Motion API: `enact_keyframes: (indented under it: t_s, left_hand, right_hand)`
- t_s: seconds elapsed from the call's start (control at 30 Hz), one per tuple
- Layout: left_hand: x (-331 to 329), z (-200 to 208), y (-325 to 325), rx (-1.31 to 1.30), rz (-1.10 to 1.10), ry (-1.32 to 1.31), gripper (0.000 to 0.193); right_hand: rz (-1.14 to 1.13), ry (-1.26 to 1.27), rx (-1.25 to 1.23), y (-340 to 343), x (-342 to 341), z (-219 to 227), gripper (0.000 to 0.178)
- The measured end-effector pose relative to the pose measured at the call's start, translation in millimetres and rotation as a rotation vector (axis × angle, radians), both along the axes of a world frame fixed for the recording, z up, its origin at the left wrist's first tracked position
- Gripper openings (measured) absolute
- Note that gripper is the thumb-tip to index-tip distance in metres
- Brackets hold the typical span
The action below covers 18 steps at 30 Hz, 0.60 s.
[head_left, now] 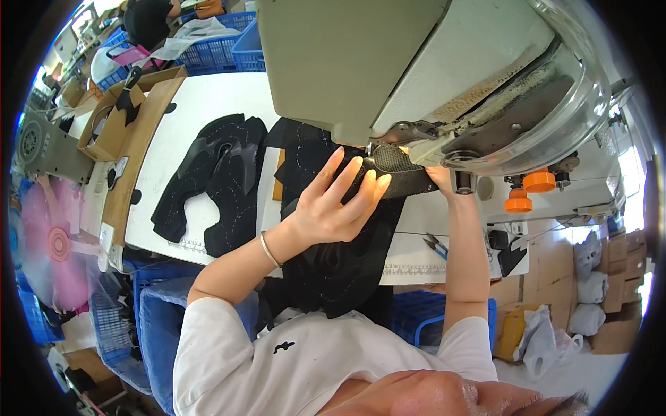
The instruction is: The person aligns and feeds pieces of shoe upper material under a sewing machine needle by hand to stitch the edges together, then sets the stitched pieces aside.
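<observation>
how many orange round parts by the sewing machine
2: the upper orange part, right of the right hand, and the lower orange part, slightly left of the upper. More may be hidden.

White table (208, 89) — black stitched pieces (201, 170), left | black fabric (333, 260), middle | blue-handled snips (436, 245), right

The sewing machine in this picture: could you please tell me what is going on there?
A person is working black material at a sewing machine. The left hand has its fingers spread on the material, beneath the machine's head. The right hand, partly hidden, is at its right edge. Another black piece lies to the left on the white table.
</observation>
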State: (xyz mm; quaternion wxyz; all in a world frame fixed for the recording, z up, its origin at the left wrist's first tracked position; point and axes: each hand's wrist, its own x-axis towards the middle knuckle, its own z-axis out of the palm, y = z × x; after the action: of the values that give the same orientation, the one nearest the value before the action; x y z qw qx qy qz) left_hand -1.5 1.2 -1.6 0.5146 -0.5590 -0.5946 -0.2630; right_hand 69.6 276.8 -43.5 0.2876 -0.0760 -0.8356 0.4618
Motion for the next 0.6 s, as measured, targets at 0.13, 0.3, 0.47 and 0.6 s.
enact_keyframes:
  t_s: [0.13,0.3,0.47,0.6]
  left_hand:
    - [-6.1,1.3,0.9,0.004,-0.007,0.018,0.026]
    - [-9.2,5.1,4.2,0.016,-0.016,-0.002,0.036]
    - [-10.8,10.0,0.7,0.001,-0.04,0.0,0.032]
    - [-9.7,5.7,-3.2,-0.052,-0.011,0.085,0.03]
  right_hand:
    - [0.057,0.042,-0.096,-23.5,6.1,28.4,0.029]
    - [0.123,0.043,-0.498,-12.0,1.5,12.6,0.031]
    - [0.105,0.0,-0.566,-12.1,4.2,-8.6,0.025]
    - [-0.015,-0.039,-0.456,-22.8,14.1,-16.8,0.023]
